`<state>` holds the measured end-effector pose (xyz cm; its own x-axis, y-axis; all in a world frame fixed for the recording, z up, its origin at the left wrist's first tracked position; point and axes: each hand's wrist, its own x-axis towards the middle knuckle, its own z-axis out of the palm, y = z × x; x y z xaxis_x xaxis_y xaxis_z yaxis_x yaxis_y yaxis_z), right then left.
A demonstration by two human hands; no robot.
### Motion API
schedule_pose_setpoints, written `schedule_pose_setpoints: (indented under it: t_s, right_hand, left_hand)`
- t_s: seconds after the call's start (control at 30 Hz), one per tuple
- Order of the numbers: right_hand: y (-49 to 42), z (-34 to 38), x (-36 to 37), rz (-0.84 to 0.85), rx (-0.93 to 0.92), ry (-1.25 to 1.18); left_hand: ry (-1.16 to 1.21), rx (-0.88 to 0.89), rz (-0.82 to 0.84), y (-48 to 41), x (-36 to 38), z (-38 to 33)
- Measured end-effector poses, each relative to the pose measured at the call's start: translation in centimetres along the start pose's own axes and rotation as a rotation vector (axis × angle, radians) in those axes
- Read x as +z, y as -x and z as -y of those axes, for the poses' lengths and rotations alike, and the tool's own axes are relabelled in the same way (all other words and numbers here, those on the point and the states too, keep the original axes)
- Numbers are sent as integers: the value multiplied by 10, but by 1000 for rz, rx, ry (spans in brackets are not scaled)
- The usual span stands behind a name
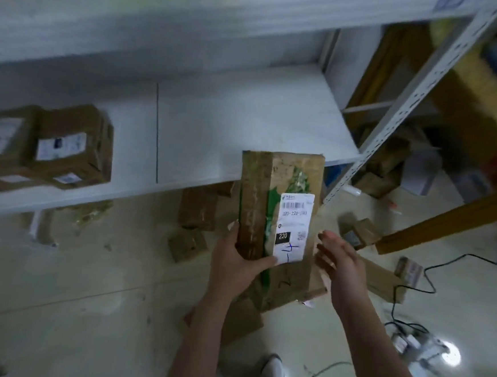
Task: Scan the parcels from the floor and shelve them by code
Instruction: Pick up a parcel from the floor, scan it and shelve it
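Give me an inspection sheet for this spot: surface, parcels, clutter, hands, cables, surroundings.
Surface: white shelf above glossy floor.
Job's things: held parcel, label up, marked 220; shelf boxes, left; floor boxes below shelf.
Clutter: small white device on floor, blurred.
Hands: left hand grips held parcel's lower left edge; right hand open beside its right edge.
Cables: black cable loops over floor, right.
Surroundings: upper shelf; wooden beam, right.
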<state>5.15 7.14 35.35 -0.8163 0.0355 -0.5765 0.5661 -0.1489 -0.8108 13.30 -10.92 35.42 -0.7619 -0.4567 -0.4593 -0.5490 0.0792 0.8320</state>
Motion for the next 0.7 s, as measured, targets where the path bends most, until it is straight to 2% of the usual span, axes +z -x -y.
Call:
schedule_pose_setpoints:
  t_s: [0.23,0.43,0.7]
  right_hand:
    - [102,82,-39,79,-109,-21]
    - [163,100,-62,24,-200,-113]
    - [210,116,-74,81,-232,-102]
  left_hand:
    - [389,81,-19,107,7,-119]
    - [391,211,135,150,-7,-148]
    - [457,232,343,171,-43,-173]
